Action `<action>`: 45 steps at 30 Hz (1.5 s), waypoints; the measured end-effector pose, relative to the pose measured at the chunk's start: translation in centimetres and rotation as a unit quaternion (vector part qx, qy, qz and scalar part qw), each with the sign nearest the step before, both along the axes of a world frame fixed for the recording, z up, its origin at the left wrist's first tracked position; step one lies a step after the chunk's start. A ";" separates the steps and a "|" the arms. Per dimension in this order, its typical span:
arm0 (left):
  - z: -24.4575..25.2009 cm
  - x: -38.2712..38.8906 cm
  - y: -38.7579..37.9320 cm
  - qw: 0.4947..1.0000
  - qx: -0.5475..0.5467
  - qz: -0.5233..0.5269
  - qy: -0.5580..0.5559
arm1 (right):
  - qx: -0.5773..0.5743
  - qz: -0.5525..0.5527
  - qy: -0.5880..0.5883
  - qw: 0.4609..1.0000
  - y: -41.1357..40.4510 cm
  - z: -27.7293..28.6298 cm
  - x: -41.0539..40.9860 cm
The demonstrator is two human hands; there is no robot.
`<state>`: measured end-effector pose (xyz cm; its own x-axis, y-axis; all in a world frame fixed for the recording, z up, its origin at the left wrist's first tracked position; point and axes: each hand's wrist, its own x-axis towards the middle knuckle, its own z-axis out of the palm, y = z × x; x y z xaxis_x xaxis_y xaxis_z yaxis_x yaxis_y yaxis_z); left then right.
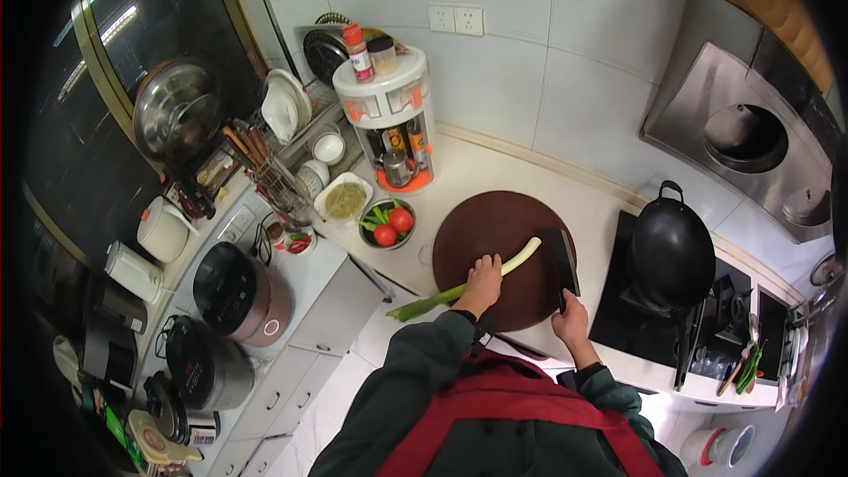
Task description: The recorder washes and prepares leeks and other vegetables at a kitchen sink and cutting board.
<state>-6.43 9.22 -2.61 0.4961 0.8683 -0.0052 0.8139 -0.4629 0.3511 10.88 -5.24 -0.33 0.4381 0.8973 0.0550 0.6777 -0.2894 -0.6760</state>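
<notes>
A round dark brown cutting board [503, 225] lies on the worktop in front of me. Across its left part runs a leek or large green onion [522, 257], its pale end on the board and its green end past the board's lower left edge. My left hand [483, 283] rests on the stalk around its middle and holds it down. On the right, my right hand [571, 319] grips the handle of a cleaver [565, 262] with a dark blade. That blade is over the board's right side, apart from the stalk's pale end.
Left of the board stand a metal bowl [364, 236] with tomatoes and green vegetables, a white dish [363, 180] and a round spice rack [426, 112]. To the right, a black wok [672, 252] sits on the glass hob [613, 305]. Rice cookers [270, 308] stand on the left counter.
</notes>
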 end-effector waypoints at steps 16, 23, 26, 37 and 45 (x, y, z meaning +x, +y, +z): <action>-0.9 -8.5 -2.7 0.992 0.058 0.112 -0.011 | -0.077 0.112 -0.021 0.990 7.2 -6.4 0.6; 1.0 -10.0 -5.6 0.980 0.003 0.165 -0.109 | -0.100 0.215 -0.041 0.971 7.6 -5.1 0.5; 1.5 -10.6 -7.7 0.872 -0.155 0.251 -0.391 | -0.096 0.275 -0.031 0.956 7.9 -5.8 0.9; 11.5 -9.9 -18.6 0.559 -0.127 0.282 -0.769 | -0.072 0.460 0.238 0.853 4.5 -0.3 -4.8; 14.2 -14.6 -29.0 0.485 0.125 0.359 -0.788 | -0.238 0.678 0.457 0.524 -6.3 9.4 -18.8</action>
<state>-21.07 -19.77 11.63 -0.7170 0.6960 0.0388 -0.3909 -0.4476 0.8043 -7.89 -11.57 9.11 -0.9722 0.2341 0.0070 -0.0654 -0.2427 -0.9679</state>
